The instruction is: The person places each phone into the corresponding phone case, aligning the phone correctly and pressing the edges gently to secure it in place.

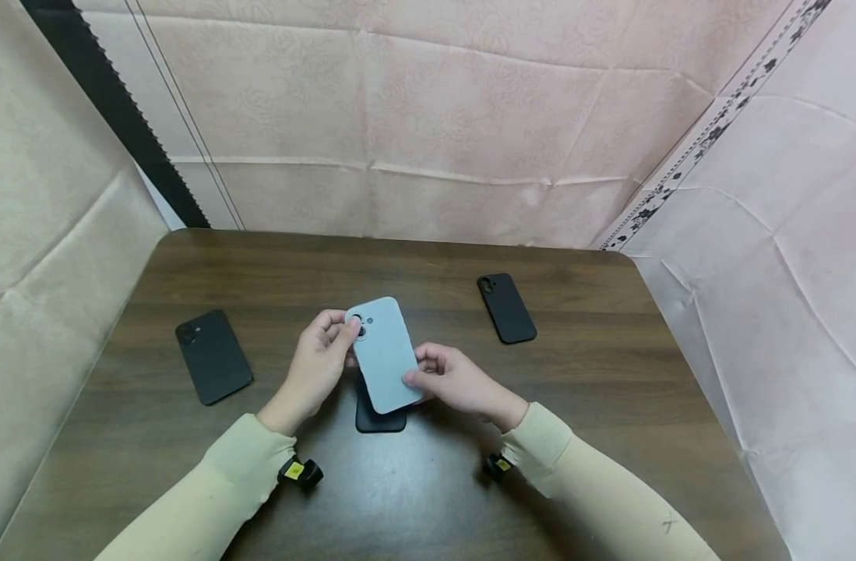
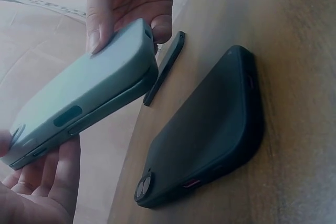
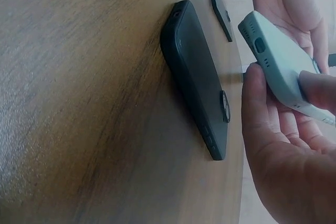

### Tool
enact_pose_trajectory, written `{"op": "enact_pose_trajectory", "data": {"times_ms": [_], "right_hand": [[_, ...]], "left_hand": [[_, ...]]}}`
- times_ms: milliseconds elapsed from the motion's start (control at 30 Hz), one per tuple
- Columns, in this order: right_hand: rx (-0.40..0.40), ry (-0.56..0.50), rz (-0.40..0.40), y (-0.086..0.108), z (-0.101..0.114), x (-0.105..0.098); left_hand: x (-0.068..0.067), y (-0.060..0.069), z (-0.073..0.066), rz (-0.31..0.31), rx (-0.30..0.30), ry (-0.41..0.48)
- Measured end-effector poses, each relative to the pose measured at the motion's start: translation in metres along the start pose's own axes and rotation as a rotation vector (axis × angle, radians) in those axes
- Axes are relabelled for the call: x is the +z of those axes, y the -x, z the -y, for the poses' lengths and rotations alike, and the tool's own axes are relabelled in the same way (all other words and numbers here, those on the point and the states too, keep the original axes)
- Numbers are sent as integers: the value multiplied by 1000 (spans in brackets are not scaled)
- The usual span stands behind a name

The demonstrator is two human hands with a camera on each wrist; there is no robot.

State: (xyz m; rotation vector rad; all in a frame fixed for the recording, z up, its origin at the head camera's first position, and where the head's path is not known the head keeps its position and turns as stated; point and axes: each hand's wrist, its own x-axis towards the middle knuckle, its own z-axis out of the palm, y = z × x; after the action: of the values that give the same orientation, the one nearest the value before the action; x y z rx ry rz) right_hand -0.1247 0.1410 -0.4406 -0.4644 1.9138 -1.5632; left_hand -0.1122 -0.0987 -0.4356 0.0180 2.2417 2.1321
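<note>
A pale blue phone case (image 1: 382, 362) is held up above the table by both hands, camera end pointing away. My left hand (image 1: 315, 362) pinches it near the camera cutout, with the thumb on the back face. At the opposite end, my right hand (image 1: 459, 380) grips the lower right edge, thumb on top and fingers beneath. Along the case's side (image 2: 79, 114) the left wrist view shows a seam with a second pale layer below. Whether a phone sits inside is hidden. Directly under it lies a black phone case (image 1: 380, 421), partly covered in the head view.
Another black phone case (image 1: 213, 357) lies at the left of the brown wooden table (image 1: 582, 483). A further black one (image 1: 507, 308) is at the back right. Pale cloth hangings (image 1: 435, 117) stand behind the table and on both sides.
</note>
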Motion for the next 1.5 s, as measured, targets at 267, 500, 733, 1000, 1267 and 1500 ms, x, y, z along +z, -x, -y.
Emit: {"op": "enact_pose_trajectory", "data": {"times_ms": [267,500,733,1000,1267,1500], "right_hand": [[-3,14,-6,0,1,1],[10,36,-15,0,1,3],[17,37,-12,-1,0,2],[16,45,-10,-1,0,1],[10,38,-2,0,1,3],[-5,50,16,2,3,6]], "left_hand": [[-1,0,4,-5,-9,-16],[-2,1,3,-6,2,-34],[-3,2,2,-2,-5,-45],[-3,2,1,-8,-3,-28],[-5,2,2,10,-15,16],[-8,2,2,44,-60,121]]}}
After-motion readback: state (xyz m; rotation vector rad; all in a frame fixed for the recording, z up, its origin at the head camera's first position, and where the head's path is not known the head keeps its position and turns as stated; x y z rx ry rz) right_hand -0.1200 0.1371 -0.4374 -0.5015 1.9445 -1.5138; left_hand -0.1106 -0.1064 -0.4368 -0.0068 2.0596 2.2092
